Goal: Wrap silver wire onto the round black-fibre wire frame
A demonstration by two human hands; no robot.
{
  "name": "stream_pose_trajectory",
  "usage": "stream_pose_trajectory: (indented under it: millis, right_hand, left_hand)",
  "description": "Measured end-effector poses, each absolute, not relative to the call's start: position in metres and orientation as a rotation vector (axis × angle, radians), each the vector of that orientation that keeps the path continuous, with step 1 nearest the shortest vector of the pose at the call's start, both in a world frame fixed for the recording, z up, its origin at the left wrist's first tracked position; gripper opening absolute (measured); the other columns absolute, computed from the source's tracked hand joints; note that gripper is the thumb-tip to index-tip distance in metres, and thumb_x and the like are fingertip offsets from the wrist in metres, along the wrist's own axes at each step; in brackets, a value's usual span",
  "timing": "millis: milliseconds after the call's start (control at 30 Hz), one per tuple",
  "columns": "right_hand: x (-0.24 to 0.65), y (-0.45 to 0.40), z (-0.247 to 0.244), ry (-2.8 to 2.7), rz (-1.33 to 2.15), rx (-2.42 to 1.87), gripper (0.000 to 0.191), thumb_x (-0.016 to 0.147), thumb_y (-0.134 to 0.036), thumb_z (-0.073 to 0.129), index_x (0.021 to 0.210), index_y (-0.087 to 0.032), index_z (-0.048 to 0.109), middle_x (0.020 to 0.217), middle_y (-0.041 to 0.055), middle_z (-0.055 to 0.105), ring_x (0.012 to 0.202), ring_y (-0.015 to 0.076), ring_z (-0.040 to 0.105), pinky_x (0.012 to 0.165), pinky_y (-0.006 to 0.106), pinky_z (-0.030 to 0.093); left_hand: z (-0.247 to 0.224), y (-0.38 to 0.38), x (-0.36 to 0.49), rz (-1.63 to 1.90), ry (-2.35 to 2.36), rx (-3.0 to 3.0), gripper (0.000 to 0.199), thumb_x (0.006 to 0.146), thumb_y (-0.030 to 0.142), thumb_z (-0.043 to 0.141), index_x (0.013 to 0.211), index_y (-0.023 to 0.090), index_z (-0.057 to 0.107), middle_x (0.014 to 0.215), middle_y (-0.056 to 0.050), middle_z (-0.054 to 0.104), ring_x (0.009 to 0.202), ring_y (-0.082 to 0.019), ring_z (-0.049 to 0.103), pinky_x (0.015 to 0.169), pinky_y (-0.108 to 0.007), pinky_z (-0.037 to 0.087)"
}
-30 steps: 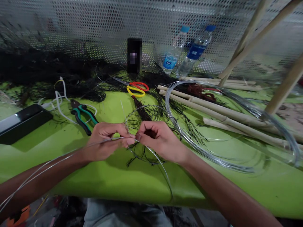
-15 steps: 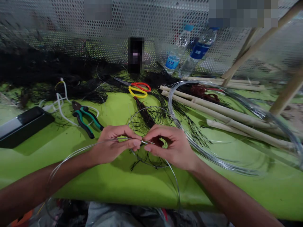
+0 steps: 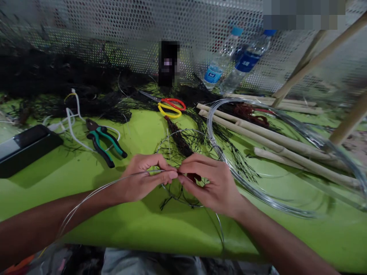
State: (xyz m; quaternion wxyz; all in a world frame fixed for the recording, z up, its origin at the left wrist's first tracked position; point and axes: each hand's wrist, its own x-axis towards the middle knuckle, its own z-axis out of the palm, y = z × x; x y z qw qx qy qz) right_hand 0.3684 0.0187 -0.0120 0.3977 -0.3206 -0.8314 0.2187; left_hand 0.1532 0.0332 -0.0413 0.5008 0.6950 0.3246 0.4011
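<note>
A thin wire (image 3: 103, 186) is crossing the table's (image 3: 137, 225) near middle, pinched by the left hand (image 3: 140, 177) and right hand (image 3: 212, 183). Work seems midway: strands are trailing loose leftward; fingers are hiding any finished join. Beneath, a wire ring (image 3: 188, 129) is lying partly covered. Far left, black netting (image 3: 43, 76) is blurring together.

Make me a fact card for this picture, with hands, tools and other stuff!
Left hand: pinches wire
Right hand: at the wire too; grip unclear
Pliers: green-and-black-handled, left of both hands
Scissors: red-and-yellow-handled, beyond the hands
Bottles: two, blue-capped, at the back
Coil: right side, crossing poles
Table: green
</note>
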Motion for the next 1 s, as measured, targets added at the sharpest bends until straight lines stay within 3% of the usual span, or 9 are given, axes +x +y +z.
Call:
stream_pose_trajectory:
  millis: [133,233,300,400,467,533,733,1000]
  right_hand:
    - [0.366,0.004,-0.013,-2.253,-0.097,-0.814,0.01,0.089,-0.01,0.068,0.088,-0.02,0.07,0.076,0.0027,0.068,0.065,0.0139,0.063,0.056,0.029,0.049]
    - [0.364,-0.003,-0.009,-2.271,-0.247,-0.796,0.013,0.089,-0.01,0.069,0.082,-0.021,0.069,0.07,0.0021,0.065,0.061,0.0146,0.06,0.053,0.032,0.046]
    - [0.366,0.0,-0.003,-2.227,0.045,-0.865,0.012,0.089,-0.01,0.068,0.083,-0.021,0.07,0.075,0.0019,0.067,0.063,0.0129,0.062,0.055,0.029,0.048]
    - [0.372,0.013,0.001,-2.034,0.967,-0.838,0.007,0.092,-0.017,0.066,0.094,-0.018,0.072,0.084,0.0021,0.069,0.063,0.0101,0.062,0.056,0.024,0.051]
    - [0.374,0.022,-0.002,-1.788,1.496,-0.742,0.015,0.096,-0.028,0.063,0.094,-0.016,0.072,0.081,0.0029,0.067,0.058,0.0095,0.059,0.052,0.023,0.048]
    - [0.373,0.026,-0.009,-1.6,1.727,-0.718,0.024,0.095,-0.036,0.065,0.086,-0.014,0.071,0.074,0.0019,0.062,0.055,0.0091,0.054,0.049,0.022,0.044]
    - [0.365,0.021,-0.014,-1.521,1.817,-0.746,0.03,0.088,-0.041,0.075,0.077,-0.015,0.065,0.065,-0.0029,0.05,0.053,0.0071,0.04,0.047,0.021,0.033]
    - [0.368,0.023,-0.009,-1.715,1.635,-0.846,0.026,0.09,-0.035,0.074,0.077,-0.015,0.063,0.067,-0.0032,0.047,0.059,0.0081,0.037,0.05,0.022,0.029]
  left_hand:
    - [-0.043,0.029,0.155,0.976,0.862,1.643,0.019,0.089,0.034,0.076,0.078,0.019,0.072,0.07,-0.001,0.074,0.063,-0.012,0.067,0.06,-0.023,0.054]
    - [-0.041,0.025,0.156,1.019,0.884,1.619,0.024,0.09,0.04,0.074,0.078,0.019,0.073,0.067,-0.001,0.073,0.06,-0.013,0.065,0.057,-0.024,0.053]
    - [-0.038,0.024,0.155,1.041,0.856,1.633,0.023,0.09,0.039,0.075,0.077,0.019,0.072,0.065,0.0,0.072,0.057,-0.012,0.064,0.055,-0.023,0.051]
    - [-0.031,0.026,0.153,1.062,0.769,1.658,0.02,0.089,0.037,0.076,0.079,0.019,0.073,0.066,0.0,0.073,0.057,-0.011,0.065,0.055,-0.023,0.051]
    - [-0.029,0.028,0.151,1.063,0.737,1.705,0.017,0.088,0.036,0.077,0.085,0.019,0.076,0.07,-0.001,0.075,0.061,-0.012,0.066,0.057,-0.023,0.052]
    - [-0.028,0.032,0.149,1.06,0.724,1.79,0.015,0.088,0.035,0.077,0.09,0.02,0.078,0.075,-0.002,0.076,0.065,-0.013,0.068,0.06,-0.023,0.051]
    - [-0.033,0.036,0.146,1.077,0.621,1.901,0.012,0.089,0.031,0.077,0.093,0.02,0.079,0.084,-0.003,0.078,0.072,-0.013,0.07,0.066,-0.024,0.052]
    - [-0.036,0.033,0.148,1.036,0.707,1.791,0.007,0.087,0.028,0.078,0.088,0.021,0.08,0.071,0.0,0.075,0.06,-0.011,0.065,0.053,-0.022,0.045]
